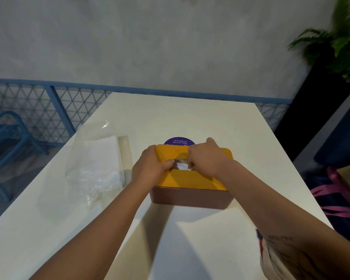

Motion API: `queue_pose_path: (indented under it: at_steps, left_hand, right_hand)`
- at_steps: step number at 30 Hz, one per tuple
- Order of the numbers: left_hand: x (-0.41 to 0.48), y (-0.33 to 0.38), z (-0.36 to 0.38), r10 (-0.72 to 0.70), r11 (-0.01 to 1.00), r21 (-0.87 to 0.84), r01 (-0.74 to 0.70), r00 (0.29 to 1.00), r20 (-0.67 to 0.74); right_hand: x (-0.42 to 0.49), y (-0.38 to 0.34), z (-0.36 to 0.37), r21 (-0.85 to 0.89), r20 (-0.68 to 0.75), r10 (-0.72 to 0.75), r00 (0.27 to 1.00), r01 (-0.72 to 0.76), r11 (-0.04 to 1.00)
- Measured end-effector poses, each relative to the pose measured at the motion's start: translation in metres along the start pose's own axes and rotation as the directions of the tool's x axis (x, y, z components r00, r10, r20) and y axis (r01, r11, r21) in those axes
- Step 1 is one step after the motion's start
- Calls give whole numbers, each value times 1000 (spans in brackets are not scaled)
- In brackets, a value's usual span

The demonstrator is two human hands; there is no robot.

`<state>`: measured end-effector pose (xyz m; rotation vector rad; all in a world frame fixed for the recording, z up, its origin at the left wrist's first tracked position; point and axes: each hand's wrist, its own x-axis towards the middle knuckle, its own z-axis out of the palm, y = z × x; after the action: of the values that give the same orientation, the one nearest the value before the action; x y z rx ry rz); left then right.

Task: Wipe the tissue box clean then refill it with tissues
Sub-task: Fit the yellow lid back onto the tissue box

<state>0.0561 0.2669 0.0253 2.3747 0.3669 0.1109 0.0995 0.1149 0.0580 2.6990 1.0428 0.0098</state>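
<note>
Tissue box (191,196): set on the white table (190,118), under both hands.
Left hand (150,168): clamped on the yellow lid (190,178), thumb at the slot.
Right hand (206,158): fingers pinched at the slot's tissue (181,166).

Both hands (150,168) on tissue box (190,178)

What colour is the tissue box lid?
Yellow-orange, over a brown base; the lid shows best in the head view.

Dim light, soft blur, warped edges
</note>
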Motion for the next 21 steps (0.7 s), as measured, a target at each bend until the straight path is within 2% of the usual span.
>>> queue_pose_path:
  at_steps: [8, 11, 15, 17, 18, 21]
  left_hand:
    - [-2, 1, -1, -2, 1000, 1, 2, 1000, -8]
    - [-3, 3, -2, 8, 1000, -1, -8, 1000, -6]
    - [-5, 6, -4, 24, 999, -23, -24, 1000, -4]
    - [-4, 6, -4, 27, 999, -45, -27, 1000, -1]
    - [-4, 5, -4, 24, 998, -52, -24, 1000, 0]
    - [-3, 4, -4, 18, 999, -40, -18, 1000, 5]
  right_hand:
    - [6, 1, -2, -53, 7, -158, 987, 158, 986]
    - [5, 3, -6, -68, 82, -194, 978, 200, 978]
    - [3, 6, -12, -178, 151, -256, 955, 281, 943]
    - [3, 7, -9, -203, 102, -303, 947, 318, 926]
    - [4, 10, -7, -199, 28, -326, 945, 325, 924]
    - [6, 21, 0, -132, -72, -347, 935, 336, 933]
